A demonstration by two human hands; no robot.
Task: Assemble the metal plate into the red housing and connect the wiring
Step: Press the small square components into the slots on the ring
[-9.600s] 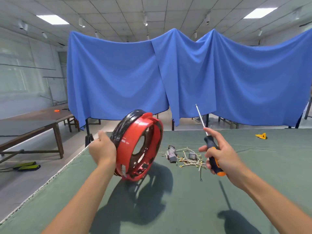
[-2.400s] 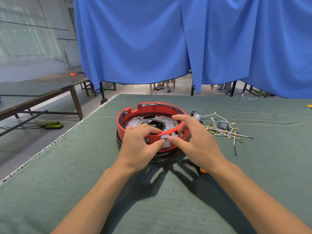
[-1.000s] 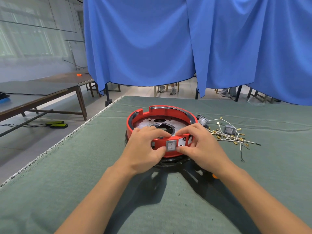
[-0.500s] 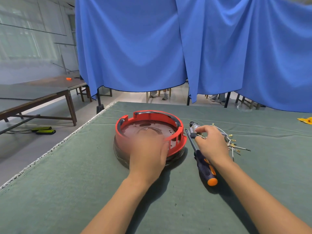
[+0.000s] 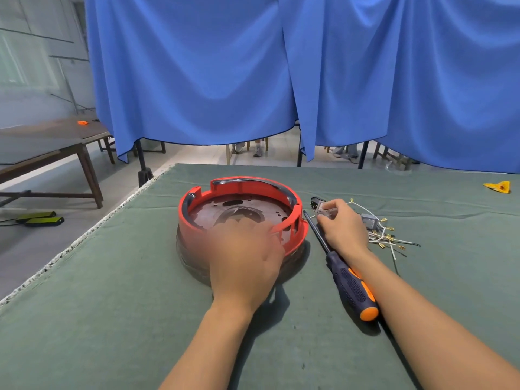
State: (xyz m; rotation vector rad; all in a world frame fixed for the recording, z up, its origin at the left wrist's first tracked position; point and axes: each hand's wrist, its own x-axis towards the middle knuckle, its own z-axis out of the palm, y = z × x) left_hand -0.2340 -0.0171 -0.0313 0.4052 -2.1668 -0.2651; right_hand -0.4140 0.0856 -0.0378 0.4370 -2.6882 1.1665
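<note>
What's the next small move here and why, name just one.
Probably lift the switch that the right hand pinches and carry it to the slots in the housing wall. The plate already lies inside, the left hand rests on the near rim, and the wires lie loose on the table.

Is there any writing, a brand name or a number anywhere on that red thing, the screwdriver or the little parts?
None can be read.
Red housing and metal plate: no lettering shows.
Screwdriver: no brand visible on the handle.
Small part in the right hand: too blurred to tell.
Yellow object at the table's far edge: reddish mark, too small to read.
</note>
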